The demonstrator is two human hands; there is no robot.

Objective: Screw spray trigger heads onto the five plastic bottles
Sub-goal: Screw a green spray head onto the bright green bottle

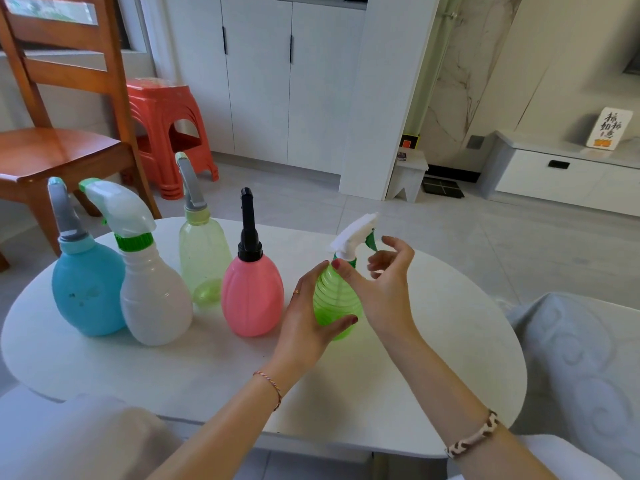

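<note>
Bottles (252,299) unlabelled; calligraphy sign (608,128) illegible.

Four bottles (156,271) crowd table (450,341) left; right side bare; near edge open before hands.

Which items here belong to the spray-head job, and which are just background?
Job: blue bottle, white bottle, pale green bottle, pink bottle, green bottle, its white trigger head.
Background: wooden chair, red stool, calligraphy sign.
</note>
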